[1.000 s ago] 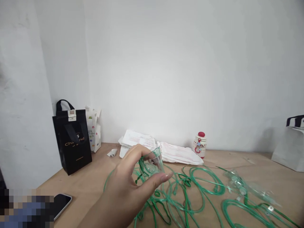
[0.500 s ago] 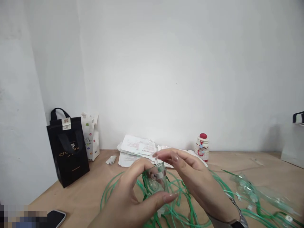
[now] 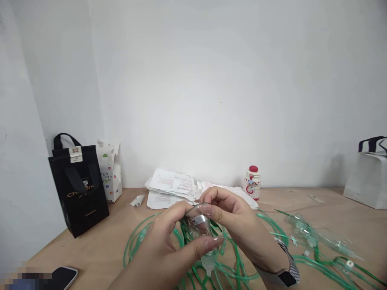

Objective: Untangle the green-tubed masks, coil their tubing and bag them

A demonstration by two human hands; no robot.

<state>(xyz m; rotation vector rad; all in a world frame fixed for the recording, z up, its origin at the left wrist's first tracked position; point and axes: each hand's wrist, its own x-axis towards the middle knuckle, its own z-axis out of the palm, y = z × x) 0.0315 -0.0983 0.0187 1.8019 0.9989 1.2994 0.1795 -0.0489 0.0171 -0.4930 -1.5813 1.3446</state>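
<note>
My left hand (image 3: 165, 251) and my right hand (image 3: 238, 225) both close on a clear plastic mask (image 3: 198, 229) with a metal nose strip, held above the table. My left thumb and forefinger wrap its body. The fingers of my right hand pinch its top edge by the metal strip. Green tubing (image 3: 238, 262) lies in tangled loops on the wooden table (image 3: 99, 245) under and around my hands. A watch sits on my right wrist.
A black paper bag (image 3: 79, 189) and a white printed bag (image 3: 110, 173) stand at the left by the wall. Paper packets (image 3: 172, 187), a small red-capped bottle (image 3: 252, 183), a white bag (image 3: 367, 179), another clear mask (image 3: 305, 233) and a phone (image 3: 62, 277) also lie about.
My right hand came into view and closed on the top of the mask. The mask sank lower, nearer the table. The view shifted slightly right.
</note>
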